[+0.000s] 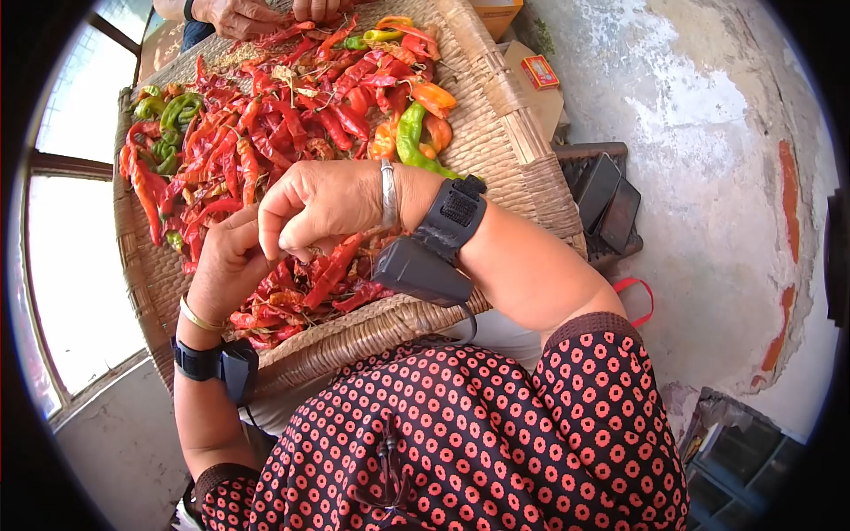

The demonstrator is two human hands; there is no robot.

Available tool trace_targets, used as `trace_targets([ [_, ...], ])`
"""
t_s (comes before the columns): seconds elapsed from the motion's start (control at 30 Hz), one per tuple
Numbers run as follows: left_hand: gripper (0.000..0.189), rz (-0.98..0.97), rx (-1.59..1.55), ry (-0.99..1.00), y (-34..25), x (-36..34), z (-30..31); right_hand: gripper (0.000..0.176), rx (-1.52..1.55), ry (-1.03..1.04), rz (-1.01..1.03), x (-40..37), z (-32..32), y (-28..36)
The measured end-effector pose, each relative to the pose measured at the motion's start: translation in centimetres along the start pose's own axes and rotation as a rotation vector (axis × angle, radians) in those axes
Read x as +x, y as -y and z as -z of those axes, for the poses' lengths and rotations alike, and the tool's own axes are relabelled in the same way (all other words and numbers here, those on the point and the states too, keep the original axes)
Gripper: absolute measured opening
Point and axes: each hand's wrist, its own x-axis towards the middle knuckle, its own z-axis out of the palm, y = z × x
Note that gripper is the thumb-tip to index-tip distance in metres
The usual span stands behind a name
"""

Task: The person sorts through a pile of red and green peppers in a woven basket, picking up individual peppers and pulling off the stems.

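Observation:
A large woven tray (pixel 496 80) is heaped with dried red chili peppers (pixel 292 124). My left hand (pixel 226 252) and my right hand (pixel 328 199) meet over the near left part of the heap, fingertips pinched together and touching. Whatever lies between the fingers is hidden by them. Red chili peppers (pixel 323 274) lie just below my right wrist. A long green pepper (pixel 412 137) rests beyond my right wrist, beside orange peppers (pixel 434 97). Curled green peppers (pixel 180 111) lie at the tray's left side.
Another person's hands (pixel 239 16) are at the tray's far edge. A small red box (pixel 540 73) sits on cardboard beyond the tray's right rim. Black devices (pixel 611 203) lie on a dark stand at right, near a red strap (pixel 642 296). Windows (pixel 75 274) flank the left.

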Motion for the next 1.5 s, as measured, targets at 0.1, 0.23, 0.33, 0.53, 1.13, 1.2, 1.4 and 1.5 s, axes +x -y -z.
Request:
trace_targets([
  [0.1, 0.009, 0.068, -0.047, 0.096, 0.7, -0.6, 0.2, 0.018, 0.202, -0.102, 0.09, 0.0, 0.1, -0.2],
  [0.23, 0.02, 0.536, -0.462, 0.027, 0.2, -0.8, 1.8, 0.029, 0.631, -0.484, 0.259, 0.9, 0.5, -1.7],
  [0.33, 0.021, 0.469, -0.419, -0.275, 1.7, -0.7, 2.2, 0.029, -0.058, -0.548, -0.056, 1.7, 1.1, -2.4],
  [0.53, 0.024, 0.501, 0.404, -0.404, 1.6, 0.2, 2.0, 0.031, -1.199, -0.171, -0.227, 1.9, -0.7, -4.8],
  [1.13, 0.021, 0.191, 0.08, 0.246, 0.2, 0.0, -1.7, 0.023, -1.302, 0.082, -0.498, 0.7, -1.2, -2.5],
  [1.2, 0.022, 0.194, 0.084, 0.307, 0.2, 0.0, -1.8, 0.023, -1.301, 0.011, -0.478, 0.8, -1.0, -2.5],
  [1.4, 0.027, 0.173, 0.259, 0.374, 0.2, -0.2, -1.7, 0.017, -1.174, -0.166, -0.33, 0.9, 0.5, -1.9],
  [1.5, 0.029, 0.351, 0.055, 0.126, -1.1, 0.3, -1.3, 0.017, -0.942, -0.404, -0.067, 1.1, 0.9, -1.8],
])
